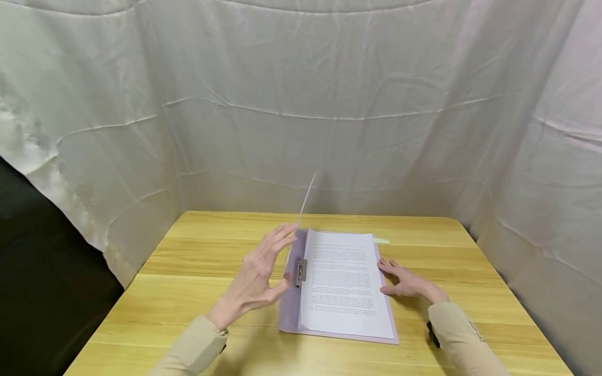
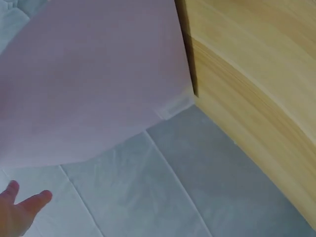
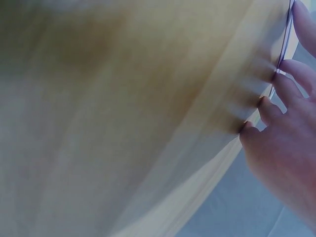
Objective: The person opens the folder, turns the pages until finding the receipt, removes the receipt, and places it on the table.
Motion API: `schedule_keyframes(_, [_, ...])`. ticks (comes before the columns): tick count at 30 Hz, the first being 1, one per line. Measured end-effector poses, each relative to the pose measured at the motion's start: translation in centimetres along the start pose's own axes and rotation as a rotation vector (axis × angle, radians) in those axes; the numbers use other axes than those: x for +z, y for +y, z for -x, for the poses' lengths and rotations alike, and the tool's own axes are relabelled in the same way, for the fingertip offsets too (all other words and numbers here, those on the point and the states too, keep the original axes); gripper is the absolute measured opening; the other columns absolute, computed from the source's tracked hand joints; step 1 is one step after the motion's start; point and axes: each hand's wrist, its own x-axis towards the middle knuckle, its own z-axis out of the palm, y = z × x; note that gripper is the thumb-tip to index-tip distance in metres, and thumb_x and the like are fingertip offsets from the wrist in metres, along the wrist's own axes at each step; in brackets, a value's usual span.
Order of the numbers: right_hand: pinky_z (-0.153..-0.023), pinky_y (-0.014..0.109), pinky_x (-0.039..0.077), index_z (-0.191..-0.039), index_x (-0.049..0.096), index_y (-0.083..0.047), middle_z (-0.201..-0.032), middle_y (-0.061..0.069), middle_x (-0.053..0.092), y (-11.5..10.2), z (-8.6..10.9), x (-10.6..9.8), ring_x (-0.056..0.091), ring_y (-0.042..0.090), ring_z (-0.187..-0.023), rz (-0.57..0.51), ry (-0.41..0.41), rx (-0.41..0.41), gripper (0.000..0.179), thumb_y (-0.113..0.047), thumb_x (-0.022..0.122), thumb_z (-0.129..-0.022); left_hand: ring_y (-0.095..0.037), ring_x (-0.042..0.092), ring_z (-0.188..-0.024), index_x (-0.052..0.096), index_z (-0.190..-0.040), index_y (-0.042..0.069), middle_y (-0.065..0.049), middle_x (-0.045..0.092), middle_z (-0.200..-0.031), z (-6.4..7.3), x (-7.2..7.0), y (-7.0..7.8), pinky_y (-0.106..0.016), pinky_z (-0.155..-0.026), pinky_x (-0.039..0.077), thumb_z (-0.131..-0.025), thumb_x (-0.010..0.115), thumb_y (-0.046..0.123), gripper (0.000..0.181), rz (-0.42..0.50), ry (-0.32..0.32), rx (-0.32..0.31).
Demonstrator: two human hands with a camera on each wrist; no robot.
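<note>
A lilac clip folder (image 1: 288, 316) lies on the table with its cover (image 2: 98, 84) raised, seen almost edge-on in the head view. Inside, a printed paper stack (image 1: 339, 284) lies flat beside a metal clip (image 1: 301, 272) along the left side. My left hand (image 1: 256, 269) is at the outer side of the raised cover, fingers extended and thumb apart, with the fingertips right by it. On the opposite side, my right hand (image 1: 406, 282) rests with spread fingers against the folder's right edge; the right wrist view shows its fingertips (image 3: 247, 127) lined up along that edge.
A pale tab (image 1: 382, 241) sticks out at the folder's upper right corner. The wooden table (image 1: 226, 230) has a rounded back edge, with grey curtains (image 1: 329, 104) hanging behind and at the sides. Something black (image 1: 47, 271) shows at the far left.
</note>
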Motion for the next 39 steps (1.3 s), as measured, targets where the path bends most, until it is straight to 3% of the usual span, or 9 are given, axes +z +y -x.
schedule_keyframes(4, [-0.112,0.080,0.018,-0.154,0.030,0.006,-0.161,0.034,0.021,0.0,0.0,0.0,0.012,0.061,-0.146,0.002,-0.002,0.004,0.086,-0.033,0.074,-0.091,-0.037,0.045,-0.144,0.046,-0.136,0.001,-0.014,0.048,-0.154,0.1,-0.6,-1.1,-0.058,-0.116,0.040,-0.073,0.062,0.018,0.067,0.038,0.045,0.023])
schedule_keyframes(9, [-0.112,0.080,0.018,-0.154,0.030,0.006,-0.161,0.034,0.020,0.0,0.0,-0.1,0.012,0.061,-0.146,-0.002,-0.005,0.002,0.086,-0.033,0.073,-0.092,-0.036,0.047,-0.142,0.051,-0.126,-0.001,-0.018,0.056,-0.141,0.2,-1.6,-2.3,-0.052,-0.121,0.036,-0.074,0.064,0.021,0.058,0.021,0.089,0.059])
schedule_keyframes(15, [-0.112,0.080,0.016,-0.153,0.030,0.007,-0.161,0.034,0.021,0.1,0.0,-0.1,0.011,0.062,-0.146,-0.001,-0.002,-0.005,0.085,-0.033,0.073,-0.092,-0.035,0.054,-0.131,0.056,-0.119,0.000,-0.022,0.052,-0.140,0.3,-3.1,-3.4,-0.051,-0.101,0.053,-0.075,0.064,0.024,0.051,0.035,0.049,0.037])
schedule_keyframes(18, [-0.112,0.080,0.016,-0.153,0.030,0.007,-0.161,0.034,0.021,0.1,0.0,-0.1,0.011,0.062,-0.146,0.000,-0.003,-0.006,0.085,-0.032,0.073,-0.092,-0.033,0.055,-0.127,0.056,-0.118,0.002,-0.021,0.050,-0.143,0.6,-3.8,-3.7,-0.049,-0.099,0.052,-0.077,0.064,0.024,0.048,0.064,0.011,-0.001])
schedule_keyframes(21, [-0.112,0.080,0.017,-0.154,0.030,0.007,-0.161,0.034,0.020,0.0,0.0,-0.1,0.011,0.062,-0.146,-0.003,-0.005,-0.002,0.086,-0.033,0.073,-0.092,-0.033,0.053,-0.129,0.057,-0.119,0.004,-0.019,0.051,-0.142,0.9,-4.4,-4.0,-0.043,-0.106,0.048,-0.078,0.065,0.022,0.045,0.093,-0.023,-0.046])
schedule_keyframes(25, [-0.113,0.079,0.018,-0.154,0.029,0.006,-0.161,0.034,0.019,0.0,0.1,-0.1,0.011,0.062,-0.147,-0.001,-0.011,0.003,0.087,-0.034,0.073,-0.092,-0.034,0.048,-0.134,0.059,-0.119,0.006,-0.018,0.053,-0.139,1.5,-5.5,-4.6,-0.033,-0.123,0.032,-0.079,0.067,0.017,0.042,0.138,-0.065,-0.109])
schedule_keyframes(29, [-0.112,0.080,0.018,-0.154,0.028,0.006,-0.161,0.034,0.018,0.0,0.0,-0.1,0.010,0.062,-0.146,-0.003,-0.012,0.000,0.087,-0.035,0.073,-0.092,-0.035,0.048,-0.133,0.061,-0.120,0.008,-0.015,0.056,-0.133,2.1,-6.8,-5.2,-0.031,-0.128,0.021,-0.082,0.069,0.014,0.039,0.158,-0.105,-0.190])
schedule_keyframes(33, [-0.112,0.080,0.017,-0.154,0.028,0.007,-0.161,0.035,0.017,0.1,0.0,-0.1,0.010,0.063,-0.146,-0.011,-0.009,-0.002,0.087,-0.033,0.073,-0.092,-0.033,0.051,-0.131,0.061,-0.124,0.009,-0.009,0.062,-0.127,2.4,-8.0,-5.8,-0.037,-0.131,0.011,-0.088,0.069,0.017,0.037,0.144,-0.170,-0.279])
schedule_keyframes(39, [-0.112,0.081,0.015,-0.155,0.026,0.006,-0.162,0.034,0.016,0.2,0.0,0.0,0.008,0.062,-0.147,-0.018,-0.022,0.004,0.088,-0.035,0.072,-0.092,-0.021,0.059,-0.123,0.061,-0.129,0.015,-0.001,0.069,-0.117,2.8,-9.8,-6.2,-0.031,-0.131,0.001,-0.092,0.072,0.027,0.041,0.088,-0.294,-0.391])
